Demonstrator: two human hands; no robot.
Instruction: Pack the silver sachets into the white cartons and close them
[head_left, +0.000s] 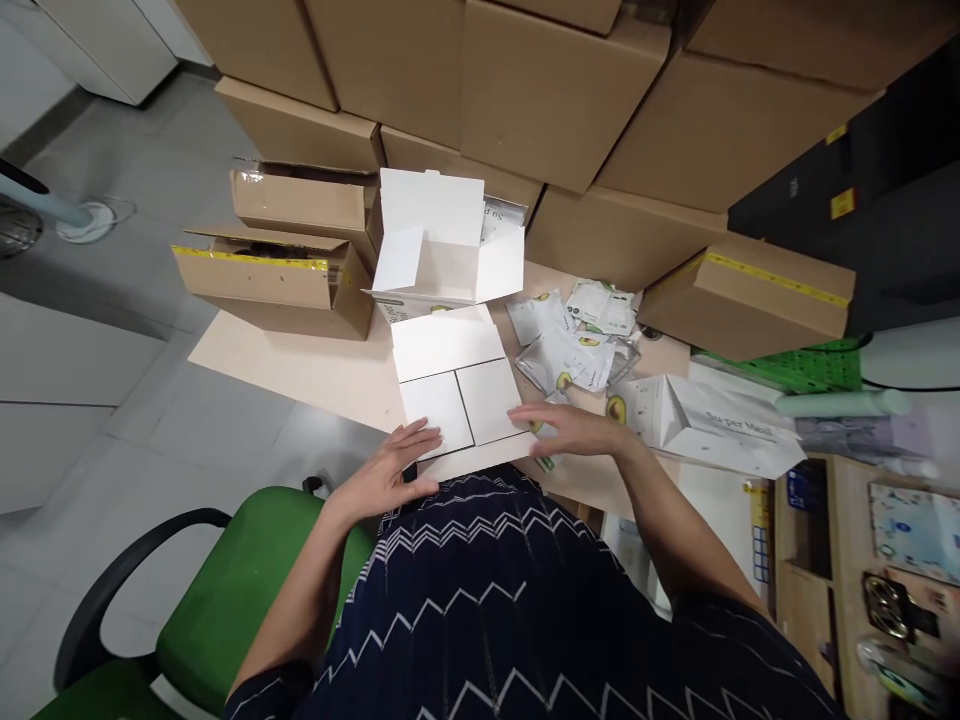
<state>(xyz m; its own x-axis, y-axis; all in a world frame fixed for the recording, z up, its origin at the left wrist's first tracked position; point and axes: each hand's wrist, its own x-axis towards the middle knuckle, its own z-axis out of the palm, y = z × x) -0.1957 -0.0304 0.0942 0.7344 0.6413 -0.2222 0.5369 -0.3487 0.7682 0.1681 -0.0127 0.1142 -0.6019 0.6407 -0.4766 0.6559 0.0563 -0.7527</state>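
A pale surface point(300, 370) stands over grey tiled floor point(202, 450), one green chair point(247, 590) to my left. At the surface's near edge lies one flat white carton point(487, 400); my left grip point(394, 465) and right grip point(577, 432) touch its sides, fingers extended. Beyond: one white box with raised flaps point(446, 270).

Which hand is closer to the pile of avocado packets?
Right. The right hand is at the near edge of the avocado packets; the left hand is farther away, at the lower left corner of the white cardboard.
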